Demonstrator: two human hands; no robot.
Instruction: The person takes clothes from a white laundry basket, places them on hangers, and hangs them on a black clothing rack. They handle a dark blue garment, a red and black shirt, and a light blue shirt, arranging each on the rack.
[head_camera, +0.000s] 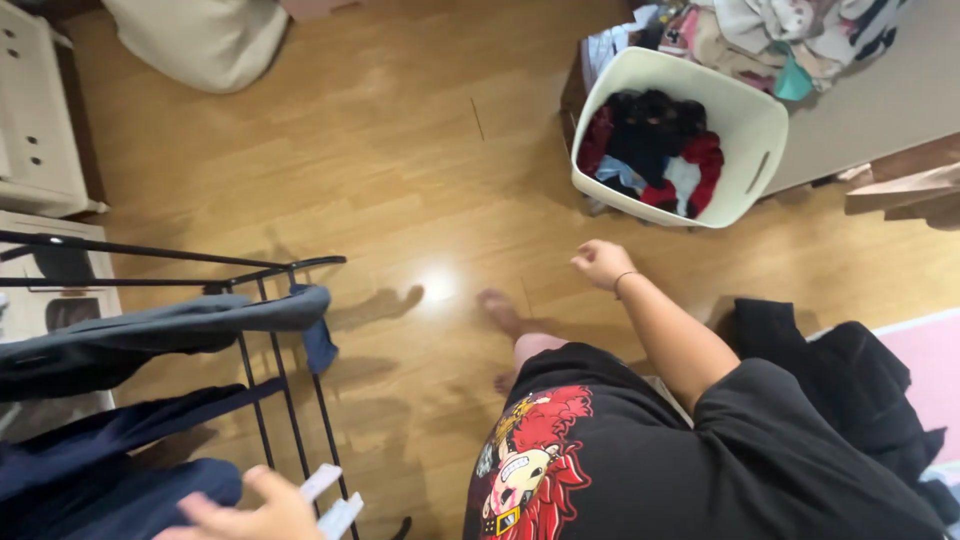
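Observation:
My right hand (601, 264) hangs out over the wooden floor with loosely curled fingers and nothing in it, a thin band on its wrist. It is nearest the white laundry basket (760, 130), which is full of dark, red and blue clothes. My left hand (248, 513) is at the bottom edge beside the black drying rack (283, 375), holding white clothespins (330, 503). Dark blue garments (120, 340) hang over the rack's bars. My bare foot (500, 312) stands on the floor below my black printed shirt.
A heap of mixed clothes (770, 35) lies on a grey surface behind the basket. White drawers (35, 120) stand at the left, a pale cushion (200, 40) at the top. Dark cloth (830, 380) and a pink mat (925, 365) lie at the right.

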